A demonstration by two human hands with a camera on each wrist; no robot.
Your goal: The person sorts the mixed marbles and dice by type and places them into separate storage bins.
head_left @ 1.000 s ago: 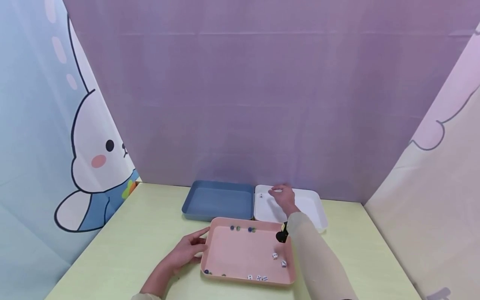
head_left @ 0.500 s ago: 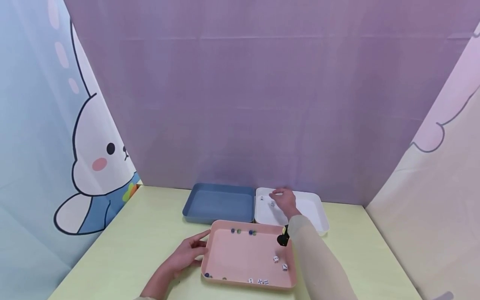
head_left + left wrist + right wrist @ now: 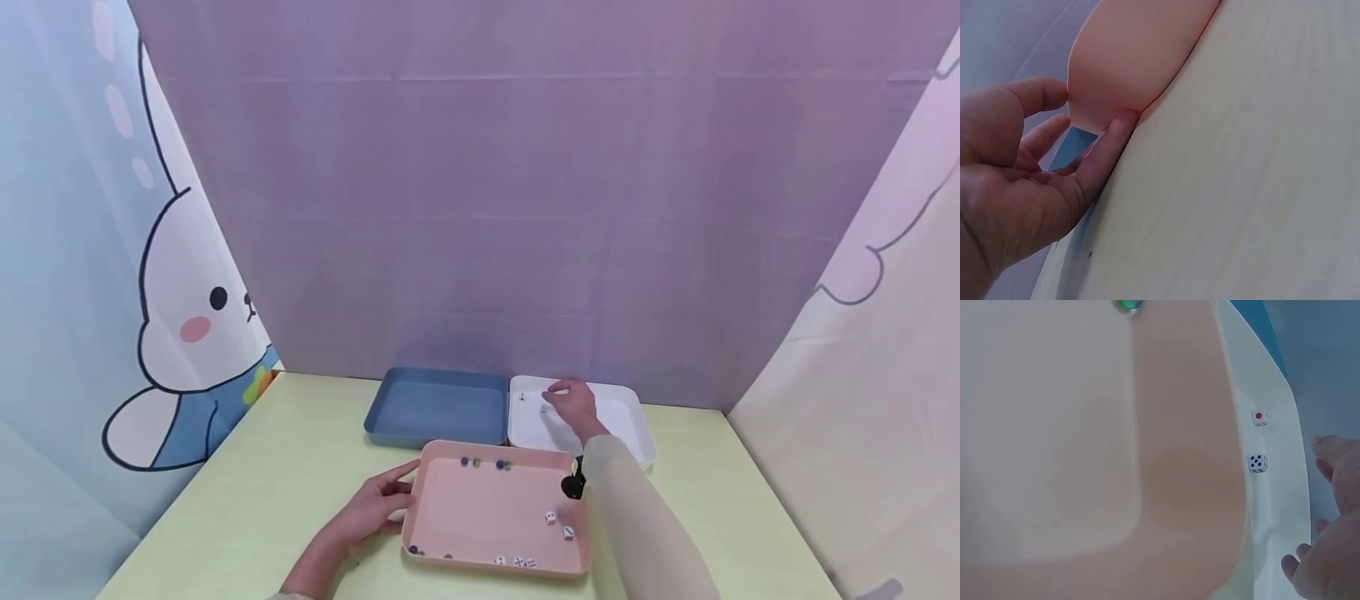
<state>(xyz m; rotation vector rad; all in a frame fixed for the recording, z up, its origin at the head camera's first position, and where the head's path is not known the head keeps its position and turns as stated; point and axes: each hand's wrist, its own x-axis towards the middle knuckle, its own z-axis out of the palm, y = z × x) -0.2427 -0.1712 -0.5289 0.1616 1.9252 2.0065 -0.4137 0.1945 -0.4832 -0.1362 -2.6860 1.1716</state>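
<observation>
The pink tray (image 3: 480, 508) lies with its long axis running left to right across the person. Beyond its far wall, toward the right corner, the right hand (image 3: 573, 404) hangs over the white tray (image 3: 630, 417); thumb and forefinger come near each other, and I see nothing held between them. Two dice (image 3: 1258, 463) rest in the white tray just beside that hand. The left hand (image 3: 371, 506) stands outside the pink tray's left wall, fingers spread, tips touching it.

Five more dice (image 3: 551, 517) lie inside the pink tray: two near its right wall, three along its near wall. From the right hand they lie back toward the person, and it is the nearer of the two. Marbles (image 3: 500, 464) line the far wall, with a few by the near left corner, so a broad stretch of pink floor separates the groups. The right sleeve (image 3: 645, 525) crosses the right wall, and the blue tray (image 3: 442, 404) sits just past the far wall, leftward.
</observation>
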